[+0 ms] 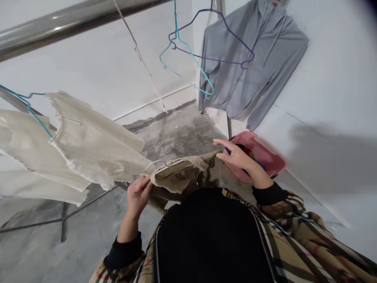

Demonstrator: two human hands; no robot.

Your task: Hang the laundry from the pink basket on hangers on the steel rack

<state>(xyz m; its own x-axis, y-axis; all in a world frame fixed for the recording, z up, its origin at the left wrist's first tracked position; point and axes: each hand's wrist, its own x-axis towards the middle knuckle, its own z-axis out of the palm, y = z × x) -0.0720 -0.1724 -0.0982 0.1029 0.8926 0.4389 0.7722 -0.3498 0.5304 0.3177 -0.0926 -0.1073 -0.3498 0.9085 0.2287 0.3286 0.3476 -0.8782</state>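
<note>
A khaki garment hangs in front of my body with a white hanger inside its top opening; the hanger's hook sticks out toward the far side. My left hand pinches the left end of the garment's top edge between thumb and fingers. At the other end, my right hand has its index finger stretched out and its thumb apart, close beside the cloth. Whether it touches the cloth is hard to see. The lower part of the garment is hidden behind my black top.
A pink basket with dark items stands by the right wall. Cream garments hang at left on a teal hanger. Bare turquoise and purple hangers and a grey hooded jacket hang ahead. A metal pole crosses the upper left.
</note>
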